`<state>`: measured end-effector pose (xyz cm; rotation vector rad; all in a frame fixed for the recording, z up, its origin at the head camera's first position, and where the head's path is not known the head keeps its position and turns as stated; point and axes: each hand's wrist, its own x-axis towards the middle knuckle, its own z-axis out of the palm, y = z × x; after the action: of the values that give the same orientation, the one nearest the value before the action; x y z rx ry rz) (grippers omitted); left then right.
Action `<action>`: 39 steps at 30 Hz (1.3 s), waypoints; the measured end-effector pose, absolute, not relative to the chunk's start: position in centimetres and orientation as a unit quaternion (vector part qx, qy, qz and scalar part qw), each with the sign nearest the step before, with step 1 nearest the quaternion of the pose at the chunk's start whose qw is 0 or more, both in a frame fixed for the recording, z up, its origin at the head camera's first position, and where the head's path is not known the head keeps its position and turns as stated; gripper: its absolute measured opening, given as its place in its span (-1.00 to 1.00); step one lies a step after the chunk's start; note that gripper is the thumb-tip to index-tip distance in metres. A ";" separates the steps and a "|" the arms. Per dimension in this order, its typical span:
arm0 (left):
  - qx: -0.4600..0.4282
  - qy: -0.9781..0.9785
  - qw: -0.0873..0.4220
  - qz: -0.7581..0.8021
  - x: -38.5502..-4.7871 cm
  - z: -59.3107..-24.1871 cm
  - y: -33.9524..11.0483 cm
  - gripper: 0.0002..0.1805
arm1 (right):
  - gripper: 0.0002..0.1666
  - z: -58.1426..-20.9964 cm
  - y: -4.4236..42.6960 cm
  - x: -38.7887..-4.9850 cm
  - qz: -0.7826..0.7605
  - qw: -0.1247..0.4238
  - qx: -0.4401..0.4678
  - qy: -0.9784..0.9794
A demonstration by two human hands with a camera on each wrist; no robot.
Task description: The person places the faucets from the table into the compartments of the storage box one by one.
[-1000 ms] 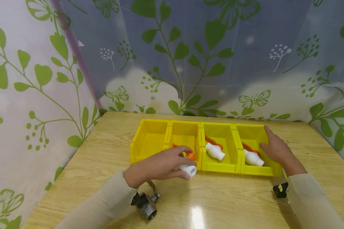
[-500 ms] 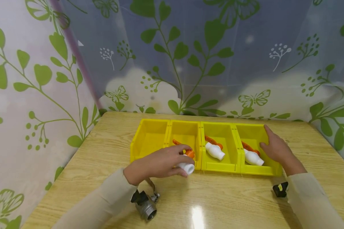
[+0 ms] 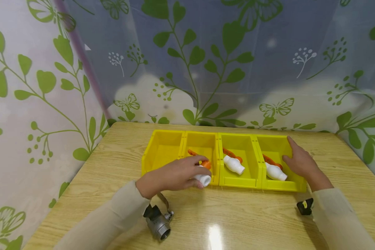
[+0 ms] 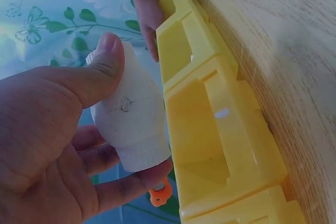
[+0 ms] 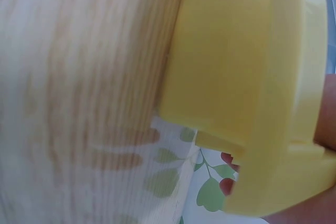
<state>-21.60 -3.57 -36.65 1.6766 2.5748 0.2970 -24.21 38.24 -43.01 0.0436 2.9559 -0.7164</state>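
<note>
In the head view my left hand [image 3: 175, 174] holds a white plastic ball valve [image 3: 203, 179] with an orange handle, at the front of the second yellow bin [image 3: 203, 140] from the left. The left wrist view has the thumb on one side of the white valve body [image 4: 134, 108] and fingers on the other; the orange handle end [image 4: 160, 193] pokes out behind. My right hand [image 3: 302, 165] grips the side wall of the rightmost yellow bin [image 3: 276, 142], thumb inside. Fingertips [image 5: 227, 184] show beyond that wall in the right wrist view.
Similar white valves with orange handles lie in the third bin [image 3: 234, 165] and the rightmost one, a white valve [image 3: 275, 172]. The leftmost bin [image 3: 165, 149] joins the row. A metal ball valve [image 3: 159, 227] lies on the wooden table [image 3: 253, 222] beneath my left wrist.
My left hand has moved slightly away from me with the white valve, toward the second bin. My right hand keeps its grip on the bin wall.
</note>
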 end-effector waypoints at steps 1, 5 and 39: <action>0.541 0.835 0.028 0.094 -21.6 -36.7 -3.6 -0.59 | -0.05 -43.0 38.2 -24.2 -0.235 0.050 0.015 0.971; 0.535 0.839 0.032 0.092 -21.8 -36.7 -3.7 -0.58 | -0.05 -42.9 38.2 -24.2 -0.233 0.053 0.017 0.971; 0.517 0.847 0.058 0.108 -23.9 -37.8 -3.0 -0.58 | -0.07 -42.7 38.0 -23.9 -0.242 0.054 0.017 0.969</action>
<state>-23.92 -2.98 -37.76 1.5664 2.5690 0.3265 -23.92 37.96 -42.74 0.0527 2.9436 -0.7350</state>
